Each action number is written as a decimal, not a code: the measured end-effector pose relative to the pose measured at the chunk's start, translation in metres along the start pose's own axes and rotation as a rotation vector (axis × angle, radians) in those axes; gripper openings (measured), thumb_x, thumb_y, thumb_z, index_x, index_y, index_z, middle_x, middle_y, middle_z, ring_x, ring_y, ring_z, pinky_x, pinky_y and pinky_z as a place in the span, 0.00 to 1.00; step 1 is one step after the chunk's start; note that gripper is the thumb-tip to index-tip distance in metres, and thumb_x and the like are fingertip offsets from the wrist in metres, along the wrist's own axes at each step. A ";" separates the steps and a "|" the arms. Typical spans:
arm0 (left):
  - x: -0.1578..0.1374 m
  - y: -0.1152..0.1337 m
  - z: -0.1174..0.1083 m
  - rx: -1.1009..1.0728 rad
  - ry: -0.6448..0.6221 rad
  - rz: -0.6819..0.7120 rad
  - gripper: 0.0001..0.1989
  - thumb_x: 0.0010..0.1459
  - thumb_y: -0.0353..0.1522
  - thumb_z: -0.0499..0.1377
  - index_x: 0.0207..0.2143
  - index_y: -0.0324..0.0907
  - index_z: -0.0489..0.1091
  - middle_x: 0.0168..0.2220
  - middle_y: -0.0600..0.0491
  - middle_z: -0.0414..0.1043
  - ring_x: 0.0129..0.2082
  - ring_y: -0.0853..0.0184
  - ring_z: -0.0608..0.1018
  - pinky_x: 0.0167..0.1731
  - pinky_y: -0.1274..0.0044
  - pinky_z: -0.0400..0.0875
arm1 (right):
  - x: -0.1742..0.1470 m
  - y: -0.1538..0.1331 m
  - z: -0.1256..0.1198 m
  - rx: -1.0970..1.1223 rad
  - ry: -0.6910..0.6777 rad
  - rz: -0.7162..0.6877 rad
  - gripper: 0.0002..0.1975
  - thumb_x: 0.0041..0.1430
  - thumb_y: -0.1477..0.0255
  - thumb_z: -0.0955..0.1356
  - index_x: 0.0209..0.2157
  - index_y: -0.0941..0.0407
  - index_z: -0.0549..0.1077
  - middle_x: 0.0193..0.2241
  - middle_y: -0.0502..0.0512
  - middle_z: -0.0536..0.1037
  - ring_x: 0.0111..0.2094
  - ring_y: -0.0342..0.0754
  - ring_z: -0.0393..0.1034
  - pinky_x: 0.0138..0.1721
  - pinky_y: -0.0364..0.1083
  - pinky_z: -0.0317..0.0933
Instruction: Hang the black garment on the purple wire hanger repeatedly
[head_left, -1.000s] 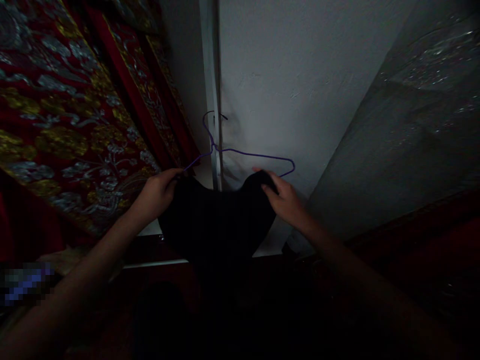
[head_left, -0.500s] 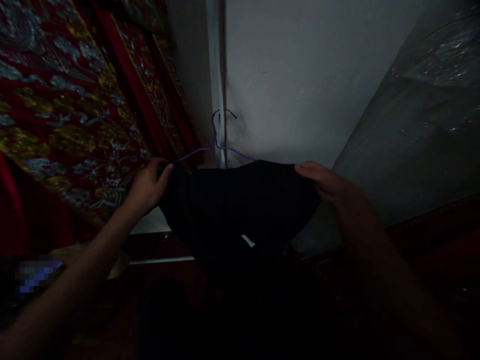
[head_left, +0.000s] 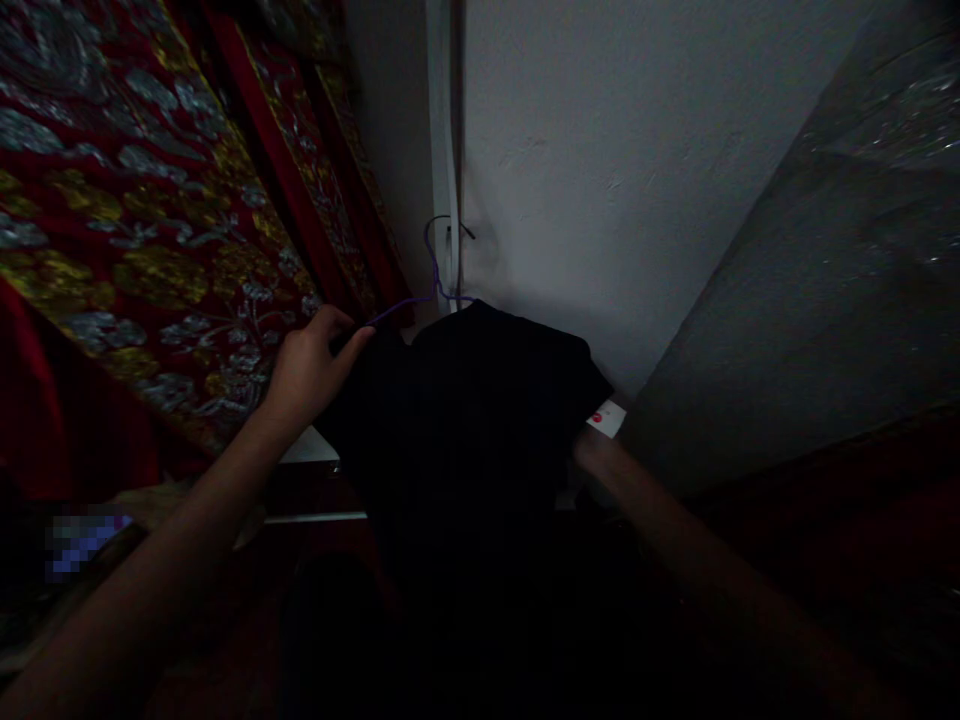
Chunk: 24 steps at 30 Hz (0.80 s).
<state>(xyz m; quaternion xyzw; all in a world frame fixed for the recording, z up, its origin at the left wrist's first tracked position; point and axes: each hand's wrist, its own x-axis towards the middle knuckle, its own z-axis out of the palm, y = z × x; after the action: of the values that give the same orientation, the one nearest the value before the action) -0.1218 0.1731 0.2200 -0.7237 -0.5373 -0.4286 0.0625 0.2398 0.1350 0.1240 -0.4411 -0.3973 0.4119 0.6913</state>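
Note:
A black short-sleeved shirt [head_left: 465, 420] hangs on a thin purple hanger [head_left: 435, 270], whose hook is at a pale vertical strip on the wall. My left hand [head_left: 319, 360] pinches the shirt's left shoulder, thumb on top, close to the hanger's arm. On the other side, my right hand [head_left: 592, 450] reaches under or into the right sleeve; its fingers are hidden by the dark cloth. A white tag [head_left: 607, 418] with a red mark sticks out at the sleeve's edge, just above my right wrist.
Red cloth [head_left: 172, 230] with gold and silver embroidery hangs at the left. The pale wall [head_left: 600, 150] rises behind the hanger, and clear plastic sheeting [head_left: 825, 280] covers the right side. A blurred-out bluish item [head_left: 86, 545] lies at lower left. The floor is very dark.
My right hand has left the shirt's right shoulder and moved down and inward to the sleeve. The white tag now shows there. My left hand keeps its pinch.

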 end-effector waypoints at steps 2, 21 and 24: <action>0.002 0.003 -0.004 0.064 -0.005 -0.028 0.19 0.62 0.49 0.56 0.34 0.42 0.72 0.32 0.50 0.78 0.31 0.61 0.78 0.30 0.76 0.64 | 0.011 -0.010 -0.011 0.080 -0.087 0.096 0.29 0.61 0.44 0.62 0.38 0.55 0.78 0.37 0.60 0.80 0.42 0.55 0.75 0.43 0.55 0.69; 0.031 0.003 0.015 -0.232 0.076 0.103 0.18 0.55 0.26 0.55 0.48 0.40 0.72 0.47 0.49 0.78 0.48 0.62 0.79 0.51 0.72 0.71 | 0.006 -0.086 0.068 0.153 -0.501 0.025 0.23 0.50 0.48 0.73 0.34 0.55 0.78 0.29 0.54 0.81 0.40 0.56 0.79 0.40 0.53 0.75; 0.024 -0.004 0.019 -0.223 0.094 0.079 0.19 0.54 0.25 0.54 0.49 0.40 0.73 0.45 0.50 0.79 0.47 0.62 0.79 0.50 0.72 0.71 | 0.003 -0.086 0.055 -0.004 -0.925 0.135 0.28 0.37 0.52 0.79 0.35 0.57 0.79 0.28 0.54 0.82 0.36 0.56 0.80 0.35 0.51 0.75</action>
<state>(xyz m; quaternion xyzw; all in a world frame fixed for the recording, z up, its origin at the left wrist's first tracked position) -0.1129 0.2023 0.2229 -0.7259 -0.4537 -0.5164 0.0238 0.2096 0.1300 0.2211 -0.2375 -0.6348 0.6087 0.4125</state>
